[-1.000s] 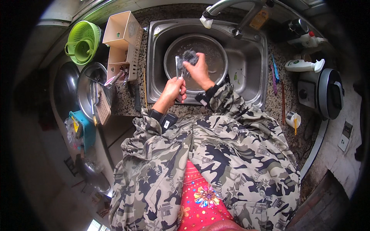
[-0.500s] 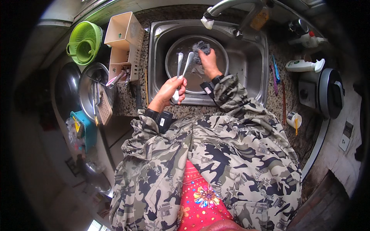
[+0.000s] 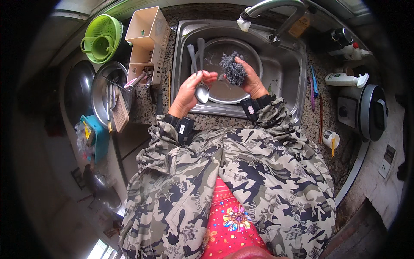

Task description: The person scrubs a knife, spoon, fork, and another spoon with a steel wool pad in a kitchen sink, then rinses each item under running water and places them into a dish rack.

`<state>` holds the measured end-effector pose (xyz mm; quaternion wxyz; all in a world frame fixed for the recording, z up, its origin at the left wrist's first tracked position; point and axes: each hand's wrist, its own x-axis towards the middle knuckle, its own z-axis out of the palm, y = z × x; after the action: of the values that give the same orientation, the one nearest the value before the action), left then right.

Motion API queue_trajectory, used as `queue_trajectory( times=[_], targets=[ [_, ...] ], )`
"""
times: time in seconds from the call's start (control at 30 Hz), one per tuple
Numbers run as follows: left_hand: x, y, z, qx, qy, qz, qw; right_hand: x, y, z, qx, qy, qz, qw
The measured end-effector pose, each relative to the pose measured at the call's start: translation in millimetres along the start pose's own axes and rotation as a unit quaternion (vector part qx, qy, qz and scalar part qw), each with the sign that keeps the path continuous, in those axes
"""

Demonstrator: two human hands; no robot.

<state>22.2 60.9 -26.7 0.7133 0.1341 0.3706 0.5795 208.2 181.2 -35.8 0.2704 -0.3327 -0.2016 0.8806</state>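
My left hand grips two metal spoons at the left side of the sink. The bowl of one spoon shows below my thumb, and both handles point up and away from me. In my right hand is a dark grey steel wool scrubber, held to the right of the spoons and apart from them. Both hands are over a round metal basin standing in the steel sink. Cloudy water covers the basin's bottom.
A faucet arches over the sink's far right. To the left stand a beige caddy, a green basket and a metal bowl holding utensils. On the right are a white spray bottle, a cup and a round-lidded appliance.
The scrubber has come nearer to me, and my right hand has turned so that more of it shows. The spoons have tilted leftward in my left hand, whose fingers have loosened. The view has shifted slightly.
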Motion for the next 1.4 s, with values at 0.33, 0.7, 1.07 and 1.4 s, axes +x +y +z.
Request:
queue_trajectory(
  times=[0.33, 0.7, 1.07, 1.4],
  targets=[
    [18.8, -8.9, 4.9, -0.067, 0.122, 0.227, 0.964, -16.4, 44.0, 38.8, -0.151, -0.040, 0.038, 0.987],
    [0.2, 12.7, -13.3, -0.127, 0.060, 0.143, 0.980, 4.5, 16.4, 22.8, -0.286, -0.069, -0.007, 0.956],
    [-39.7, 57.6, -18.6, 0.349, -0.092, -0.246, 0.900, 18.9, -34.3, 5.6, -0.508, -0.230, 0.093, 0.825],
    [-36.7, -1.3, -5.0, 0.062, 0.006, -0.194, 0.979, 32.6, -22.7, -3.6, -0.379, -0.023, 0.015, 0.925]
  ],
)
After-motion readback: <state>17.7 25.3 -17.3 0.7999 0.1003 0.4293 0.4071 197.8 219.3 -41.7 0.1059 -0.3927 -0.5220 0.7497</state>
